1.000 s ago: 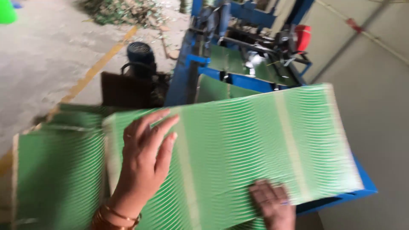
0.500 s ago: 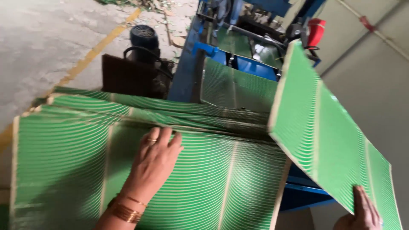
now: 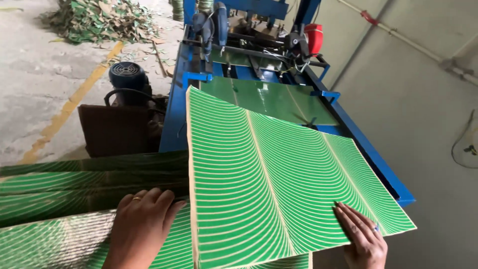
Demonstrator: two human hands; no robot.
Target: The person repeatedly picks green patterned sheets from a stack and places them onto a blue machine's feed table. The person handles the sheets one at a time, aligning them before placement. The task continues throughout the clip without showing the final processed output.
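Your right hand (image 3: 364,238) lies open and flat, fingers together, pressing on the near right corner of the top green striped sheet (image 3: 279,174); it grips nothing. Your left hand (image 3: 139,221) is open too, palm down with a ring on one finger, resting on the stack of green sheets (image 3: 59,199) at the left, its fingertips just beside the top sheet's near left edge. That one top sheet lies on the blue machine table (image 3: 368,149), reaching from you toward the cutting head (image 3: 249,30). It looks like thin board, light for its size, stiff enough to lie flat yet likely to sag or crease if lifted by one corner, and its printed face probably slides easily; take it at two opposite edges with flat fingers. Count one sheet under your hands, one more lying flat farther up the table, several stacked at the left whose number you cannot tell, one motor (image 3: 127,77) on the floor, and one heap of green scraps (image 3: 99,20) beyond.
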